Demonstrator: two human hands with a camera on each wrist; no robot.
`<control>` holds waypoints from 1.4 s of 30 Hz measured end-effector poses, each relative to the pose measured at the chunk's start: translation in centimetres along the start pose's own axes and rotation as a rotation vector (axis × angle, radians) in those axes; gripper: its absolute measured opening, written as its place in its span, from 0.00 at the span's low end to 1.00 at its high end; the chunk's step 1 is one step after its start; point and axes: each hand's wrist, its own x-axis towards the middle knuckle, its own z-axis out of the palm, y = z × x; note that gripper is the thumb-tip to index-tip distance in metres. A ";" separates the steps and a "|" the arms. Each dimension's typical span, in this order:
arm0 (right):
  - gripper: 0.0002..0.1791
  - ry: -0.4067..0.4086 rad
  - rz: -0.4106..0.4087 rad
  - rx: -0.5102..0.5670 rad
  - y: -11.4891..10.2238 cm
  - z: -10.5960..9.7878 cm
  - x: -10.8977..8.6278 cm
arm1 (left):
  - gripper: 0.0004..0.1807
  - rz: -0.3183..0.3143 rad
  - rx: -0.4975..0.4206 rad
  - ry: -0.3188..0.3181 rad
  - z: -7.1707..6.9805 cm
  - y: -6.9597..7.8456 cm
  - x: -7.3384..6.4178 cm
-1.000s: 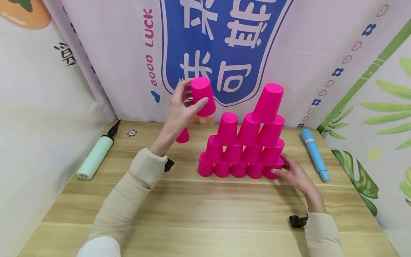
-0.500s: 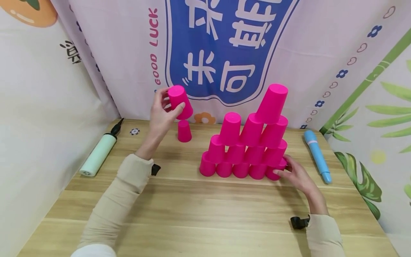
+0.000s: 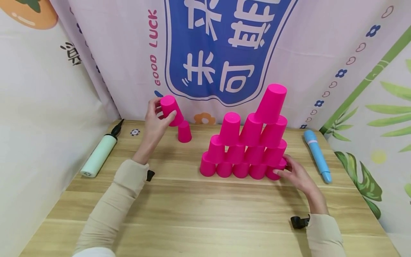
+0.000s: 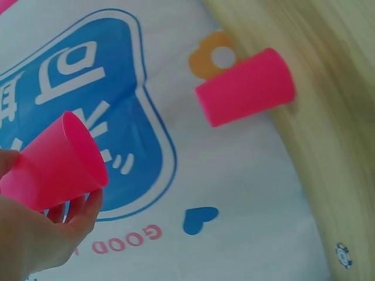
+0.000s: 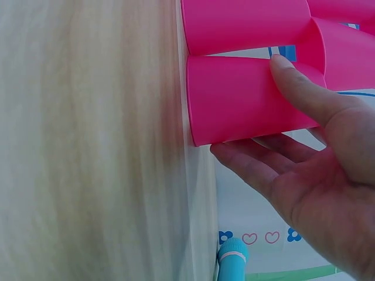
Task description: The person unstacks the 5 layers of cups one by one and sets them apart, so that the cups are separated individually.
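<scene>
My left hand (image 3: 155,121) grips a pink plastic cup (image 3: 172,111), mouth down and slightly tilted, raised over the back left of the table. In the left wrist view that cup's (image 4: 50,167) open mouth faces the lone cup (image 4: 246,88). The lone cup (image 3: 184,132) stands upside down on the table. To the right rises a stepped stack of upside-down pink cups (image 3: 236,154), with a single cup (image 3: 272,103) topping its right side. My right hand (image 3: 298,175) holds the bottom row's right end cup (image 5: 246,100), thumb on its front and fingers along its outer side.
A mint-green hand pump (image 3: 99,155) with a black nozzle lies at the table's left. On the right lies a blue stick-shaped object (image 3: 317,156). A printed cloth (image 3: 128,64) hangs behind the wooden table (image 3: 205,214), and more cloth covers both sides.
My left hand has carried its cup left and down, away from the stack, bringing the lone cup into full view. My right hand stays at the stack's corner.
</scene>
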 end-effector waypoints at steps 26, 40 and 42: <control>0.36 0.000 0.010 -0.012 0.4 -0.7 -0.1 | 0.35 -0.179 0.132 0.008 -0.6 -7.7 1.1; 0.36 -0.009 0.002 -0.006 0.5 -0.1 0.2 | 0.34 -0.202 0.147 -0.003 -0.8 -9.9 1.4; 0.36 -0.012 0.003 0.001 0.5 -0.1 0.3 | 0.34 -0.205 0.147 -0.002 -0.8 -10.2 1.5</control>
